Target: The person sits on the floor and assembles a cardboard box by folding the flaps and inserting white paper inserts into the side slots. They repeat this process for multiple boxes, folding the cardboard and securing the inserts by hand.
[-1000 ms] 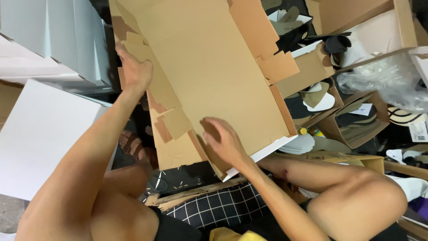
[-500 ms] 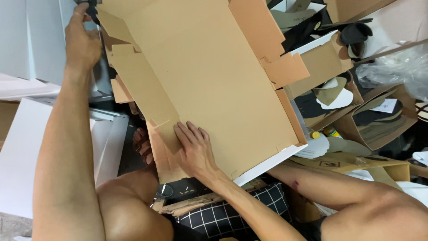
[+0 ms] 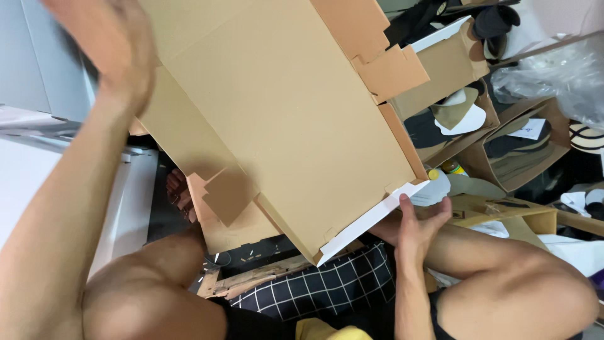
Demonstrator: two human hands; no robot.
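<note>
While the right hand (image 3: 415, 230) curls loose fingers under the white-edged lower corner of a flat cardboard box blank (image 3: 283, 119), propping it over the lap, the blurred left hand (image 3: 107, 47) steadies its top edge, grip unclear.

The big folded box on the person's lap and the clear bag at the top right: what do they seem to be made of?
The box looks like matte brown cardboard, one edge white; sharp creases and cut flaps suggest it. The bag seems thin glossy plastic: see-through, crinkled, catching light.

The left hand (image 3: 107, 47) is motion-blurred and cut by the top edge, and the cardboard sheet (image 3: 283, 119) hides the floor beneath.
</note>
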